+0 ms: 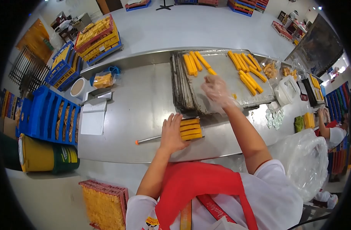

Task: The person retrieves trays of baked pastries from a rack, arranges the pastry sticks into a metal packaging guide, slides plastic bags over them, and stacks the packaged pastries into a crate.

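My left hand (pixel 172 133), bare, lies with fingers stretched along the left side of a small group of yellow baked sticks (pixel 191 129). These sit side by side near the table's front edge, apparently in a small shallow holder. From under that hand a thin metal rod with an orange tip (pixel 147 139) points left. In a clear plastic glove, my right hand (pixel 215 89) is over the metal baking tray (pixel 222 69), its fingers closed at the near end of a yellow stick (pixel 212 71). More yellow sticks (pixel 249 63) lie in groups on the tray.
Several stacked trays (pixel 180 80) lie under the top one. On the steel table (pixel 137 99) are a notebook (pixel 93 118), a white tub (pixel 79 87), a bagged product (pixel 103 80) and a white container (pixel 286 91). Blue crates (pixel 49 115) stand left; a co-worker's arm (pixel 324 122) shows right.
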Demonstrator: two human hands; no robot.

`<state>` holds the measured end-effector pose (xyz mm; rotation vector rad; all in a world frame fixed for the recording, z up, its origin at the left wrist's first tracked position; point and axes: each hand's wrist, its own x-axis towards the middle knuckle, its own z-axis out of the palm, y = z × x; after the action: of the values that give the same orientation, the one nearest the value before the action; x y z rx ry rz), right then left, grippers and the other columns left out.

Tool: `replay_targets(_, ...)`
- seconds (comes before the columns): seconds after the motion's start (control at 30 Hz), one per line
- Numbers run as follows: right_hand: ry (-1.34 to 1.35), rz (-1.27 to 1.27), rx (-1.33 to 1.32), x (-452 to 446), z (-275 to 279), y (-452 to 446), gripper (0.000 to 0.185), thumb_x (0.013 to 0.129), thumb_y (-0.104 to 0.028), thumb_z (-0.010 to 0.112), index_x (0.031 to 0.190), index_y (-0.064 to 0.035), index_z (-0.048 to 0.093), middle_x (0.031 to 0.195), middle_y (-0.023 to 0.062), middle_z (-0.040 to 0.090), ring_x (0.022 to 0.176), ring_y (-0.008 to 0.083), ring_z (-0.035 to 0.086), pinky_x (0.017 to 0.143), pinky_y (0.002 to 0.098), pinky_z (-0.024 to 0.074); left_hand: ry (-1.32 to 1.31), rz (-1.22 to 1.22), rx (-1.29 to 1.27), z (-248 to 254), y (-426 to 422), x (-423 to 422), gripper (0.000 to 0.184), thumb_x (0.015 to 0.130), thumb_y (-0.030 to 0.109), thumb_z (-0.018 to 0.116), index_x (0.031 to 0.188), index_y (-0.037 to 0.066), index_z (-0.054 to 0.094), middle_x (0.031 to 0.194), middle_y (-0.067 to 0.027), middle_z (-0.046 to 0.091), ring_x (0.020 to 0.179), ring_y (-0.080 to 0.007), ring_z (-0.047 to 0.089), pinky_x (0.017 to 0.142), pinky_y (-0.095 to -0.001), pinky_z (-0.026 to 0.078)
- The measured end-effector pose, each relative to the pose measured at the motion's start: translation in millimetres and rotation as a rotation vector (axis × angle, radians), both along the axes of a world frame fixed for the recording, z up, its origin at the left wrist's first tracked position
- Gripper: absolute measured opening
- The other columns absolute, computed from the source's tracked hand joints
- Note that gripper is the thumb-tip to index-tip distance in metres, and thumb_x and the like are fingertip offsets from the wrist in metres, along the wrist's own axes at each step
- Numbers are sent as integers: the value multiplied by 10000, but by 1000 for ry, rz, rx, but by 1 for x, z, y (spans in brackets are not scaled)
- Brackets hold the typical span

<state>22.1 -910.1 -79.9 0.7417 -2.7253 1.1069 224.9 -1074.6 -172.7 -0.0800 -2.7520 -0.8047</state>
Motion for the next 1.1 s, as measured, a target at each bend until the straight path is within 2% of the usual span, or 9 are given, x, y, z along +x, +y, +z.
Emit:
replay_targets(0.27,47,-169,368,-125,-29,-63,358,953,-290,510,1163,-35,647,1069,244,689,1019,429,656,887,468,525,2,-13,21,-2,-5,-2,1112,517,354,898,1445,32,375,1442,-183,464,1368,-421,371,1117,-548,311)
replay_targets(0.33,95,100,1114,-141,-25,-62,356,955,-323,499,1069,-58,706,1037,233,703,976,414,676,845,475,537,21,-7,6,-1,-4,-3,1108,520,370,896,1444,37,382,1443,-179,464,1370,-413,372,1117,-547,312)
replay_targets(0.43,199,56,986,-139,-31,-51,239,919,-253,590,1036,-147,770,1059,114,744,971,306,716,780,422,580,-9,6,-10,-1,-4,-1,1108,517,398,891,1439,38,393,1432,-175,473,1372,-406,374,1116,-544,319)
replay_targets(0.53,-151,-225,589,-117,-7,-51,311,925,-325,592,1072,-107,758,1047,130,744,972,309,717,794,420,575,-44,-8,5,-4,-4,-1,1142,530,388,894,1481,77,344,1493,-157,409,1413,-366,336,1141,-562,288)
replay_targets(0.67,-6,-27,850,-134,-29,-53,436,912,-411,610,1099,-36,732,1108,183,718,1036,338,690,865,414,554,-39,-17,1,-7,-5,-2,1147,526,387,896,1482,79,342,1488,-157,412,1411,-366,338,1140,-561,289)
replay_targets(0.77,-236,-322,350,-92,-2,-74,643,901,-589,557,1018,22,723,1054,253,703,1043,364,680,887,436,525,-42,-15,-18,-4,-4,-1,1158,519,385,902,1483,76,340,1485,-158,415,1409,-369,339,1138,-556,293)
replay_targets(0.87,-251,-282,455,-44,38,-74,603,835,-503,674,1161,4,690,1254,215,651,1158,328,639,954,392,520,11,-20,-43,-1,-4,-2,1128,508,371,901,1441,19,375,1420,-189,472,1349,-414,393,1109,-522,335)
replay_targets(1.0,-167,-195,534,-52,20,-56,641,754,-538,733,1122,-13,711,1128,191,709,1076,321,677,923,398,530,32,-32,17,-3,-4,-2,1163,507,341,904,1464,1,336,1431,-206,455,1342,-447,390,1122,-512,336)
replay_targets(1.1,-469,-3,283,-9,43,-2,625,723,-485,743,1102,11,710,961,168,714,855,252,684,786,353,539,-9,-7,48,-6,-4,-1,1161,506,296,903,1467,-2,325,1429,-209,451,1360,-424,377,1154,-471,329)
